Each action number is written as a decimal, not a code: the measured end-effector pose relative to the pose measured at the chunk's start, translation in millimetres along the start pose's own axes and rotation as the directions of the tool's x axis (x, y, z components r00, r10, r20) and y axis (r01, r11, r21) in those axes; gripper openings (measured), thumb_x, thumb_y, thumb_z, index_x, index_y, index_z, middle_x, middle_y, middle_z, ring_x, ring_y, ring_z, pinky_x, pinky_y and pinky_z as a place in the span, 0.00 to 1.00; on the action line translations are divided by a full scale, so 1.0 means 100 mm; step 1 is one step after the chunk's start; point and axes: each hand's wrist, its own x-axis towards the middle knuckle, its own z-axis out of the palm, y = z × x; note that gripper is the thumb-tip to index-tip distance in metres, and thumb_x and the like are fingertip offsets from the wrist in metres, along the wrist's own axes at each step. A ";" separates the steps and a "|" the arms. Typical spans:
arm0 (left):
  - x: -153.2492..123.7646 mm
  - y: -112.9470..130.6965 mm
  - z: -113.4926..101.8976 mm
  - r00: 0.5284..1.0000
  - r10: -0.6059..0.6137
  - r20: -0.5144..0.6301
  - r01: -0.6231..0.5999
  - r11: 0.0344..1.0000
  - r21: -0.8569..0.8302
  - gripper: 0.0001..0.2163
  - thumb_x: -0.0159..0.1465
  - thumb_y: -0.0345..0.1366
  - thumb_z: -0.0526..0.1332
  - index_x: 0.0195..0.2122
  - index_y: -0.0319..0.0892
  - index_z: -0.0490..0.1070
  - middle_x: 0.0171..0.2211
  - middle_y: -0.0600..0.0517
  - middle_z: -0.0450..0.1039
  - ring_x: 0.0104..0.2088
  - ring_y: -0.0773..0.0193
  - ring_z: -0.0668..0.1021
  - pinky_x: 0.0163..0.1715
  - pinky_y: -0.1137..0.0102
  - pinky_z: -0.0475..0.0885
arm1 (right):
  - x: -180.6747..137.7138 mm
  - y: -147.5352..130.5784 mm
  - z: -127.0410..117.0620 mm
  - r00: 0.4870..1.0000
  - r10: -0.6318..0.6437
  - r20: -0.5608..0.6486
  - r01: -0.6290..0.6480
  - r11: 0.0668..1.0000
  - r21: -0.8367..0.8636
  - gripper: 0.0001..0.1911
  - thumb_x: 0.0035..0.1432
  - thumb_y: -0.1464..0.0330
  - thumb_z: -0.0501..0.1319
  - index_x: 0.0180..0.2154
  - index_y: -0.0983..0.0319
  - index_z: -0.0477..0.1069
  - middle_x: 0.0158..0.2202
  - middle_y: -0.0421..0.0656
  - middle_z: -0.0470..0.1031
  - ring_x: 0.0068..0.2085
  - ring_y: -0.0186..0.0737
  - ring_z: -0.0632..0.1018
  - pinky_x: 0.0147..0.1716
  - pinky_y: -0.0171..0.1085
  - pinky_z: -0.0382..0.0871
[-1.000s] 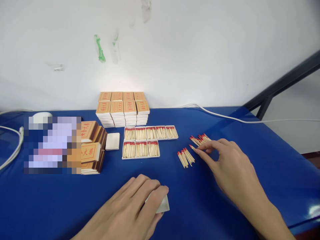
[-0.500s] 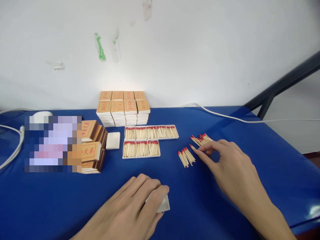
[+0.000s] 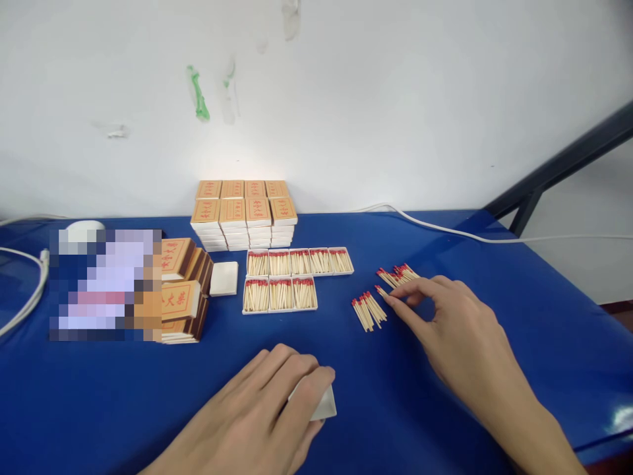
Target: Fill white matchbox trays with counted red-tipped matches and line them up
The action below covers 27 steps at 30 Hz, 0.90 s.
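My left hand (image 3: 270,402) is wrapped around a white matchbox tray (image 3: 325,404), low in the middle of the view; most of the tray is hidden by the fingers. Thumb and forefinger of my right hand (image 3: 440,316) pinch a red-tipped match (image 3: 380,291). Just left of that hand lies a small group of loose matches (image 3: 368,311) on the blue table. Behind its fingertips is a second pile of matches (image 3: 397,274), partly covered by the hand. Two rows of white trays filled with matches (image 3: 280,295) stand side by side left of the loose matches.
Stacked orange matchboxes (image 3: 232,211) stand against the wall. More matchbox sleeves (image 3: 178,300) are piled at left, by a white tray stack (image 3: 224,278) and a blurred-out device (image 3: 103,284). A white cable (image 3: 435,229) runs along the table's back right.
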 end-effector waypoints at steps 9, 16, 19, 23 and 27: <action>0.03 -0.01 0.00 1.000 -0.006 0.009 0.006 1.000 -0.030 0.14 0.83 0.29 0.52 0.64 0.41 0.72 0.53 0.47 0.86 0.52 0.52 0.89 0.55 0.55 0.86 | -0.01 -0.01 -0.02 1.000 0.008 0.000 -0.008 1.000 -0.009 0.31 0.76 0.37 0.54 0.40 0.52 0.82 0.39 0.46 0.82 0.43 0.55 0.79 0.39 0.49 0.66; 0.02 -0.01 -0.01 1.000 -0.003 0.003 0.003 1.000 -0.004 0.14 0.83 0.28 0.53 0.64 0.40 0.72 0.53 0.47 0.86 0.53 0.51 0.89 0.55 0.55 0.86 | 0.00 -0.01 0.00 1.000 0.013 0.009 -0.013 1.000 0.012 0.30 0.76 0.38 0.55 0.40 0.52 0.82 0.38 0.46 0.82 0.43 0.55 0.79 0.39 0.49 0.67; 0.04 -0.02 -0.02 1.000 -0.006 0.019 0.006 1.000 -0.021 0.14 0.84 0.29 0.52 0.64 0.41 0.72 0.54 0.47 0.86 0.52 0.52 0.89 0.55 0.54 0.86 | 0.00 -0.02 0.00 1.000 0.025 0.009 -0.025 1.000 0.017 0.29 0.75 0.39 0.56 0.39 0.52 0.81 0.38 0.45 0.82 0.44 0.55 0.79 0.39 0.49 0.67; 0.03 -0.02 -0.04 1.000 -0.004 0.015 0.004 1.000 -0.021 0.14 0.84 0.29 0.52 0.64 0.40 0.72 0.54 0.48 0.86 0.52 0.52 0.89 0.54 0.54 0.86 | -0.01 -0.02 -0.01 1.000 0.026 0.012 -0.026 1.000 0.015 0.27 0.76 0.40 0.56 0.39 0.51 0.81 0.38 0.44 0.81 0.44 0.55 0.79 0.40 0.49 0.67; 0.00 -0.01 -0.03 1.000 0.004 0.007 -0.004 1.000 0.001 0.14 0.84 0.29 0.51 0.63 0.40 0.72 0.53 0.48 0.86 0.53 0.51 0.89 0.53 0.54 0.86 | -0.01 -0.02 -0.01 1.000 0.023 0.011 -0.023 1.000 0.011 0.26 0.76 0.41 0.57 0.40 0.51 0.82 0.38 0.44 0.81 0.43 0.54 0.79 0.40 0.49 0.66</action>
